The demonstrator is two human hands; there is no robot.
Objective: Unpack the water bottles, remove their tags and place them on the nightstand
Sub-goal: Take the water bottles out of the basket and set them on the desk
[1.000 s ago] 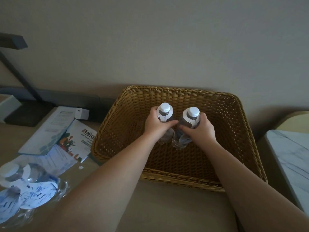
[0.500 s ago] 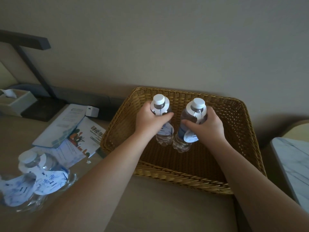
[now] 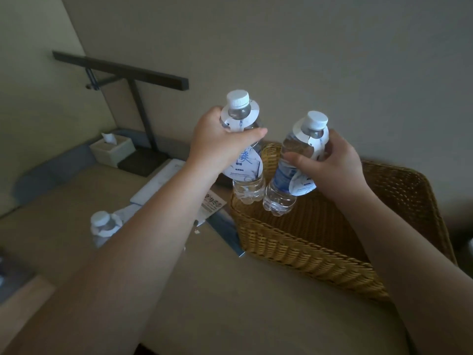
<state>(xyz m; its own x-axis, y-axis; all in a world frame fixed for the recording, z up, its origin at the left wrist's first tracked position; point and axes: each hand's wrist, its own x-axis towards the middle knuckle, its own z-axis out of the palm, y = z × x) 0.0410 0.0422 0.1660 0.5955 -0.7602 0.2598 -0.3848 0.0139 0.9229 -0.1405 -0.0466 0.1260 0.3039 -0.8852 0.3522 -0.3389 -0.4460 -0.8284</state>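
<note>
I hold two clear water bottles with white caps in the air above the left end of a wicker basket (image 3: pixel 307 249). My left hand (image 3: pixel 217 144) grips the left bottle (image 3: pixel 245 185) round its upper body; a white and blue paper tag (image 3: pixel 245 165) hangs from its neck. My right hand (image 3: pixel 335 165) grips the right bottle (image 3: pixel 281 196), which also carries a neck tag (image 3: pixel 303 185). A third tagged bottle (image 3: pixel 102 226) stands on the beige tabletop (image 3: pixel 230 303) at the left, partly hidden behind my left forearm.
A dark desk lamp (image 3: pixel 122 70) stands at the back left beside a tissue box (image 3: pixel 112 149). Leaflets and a white booklet (image 3: pixel 156 185) lie between the lamp and the basket. The wall runs close behind the basket.
Both hands have lifted their bottles up out of the basket and carried them left. My view has swung left, so the lamp and tissue box now show.
</note>
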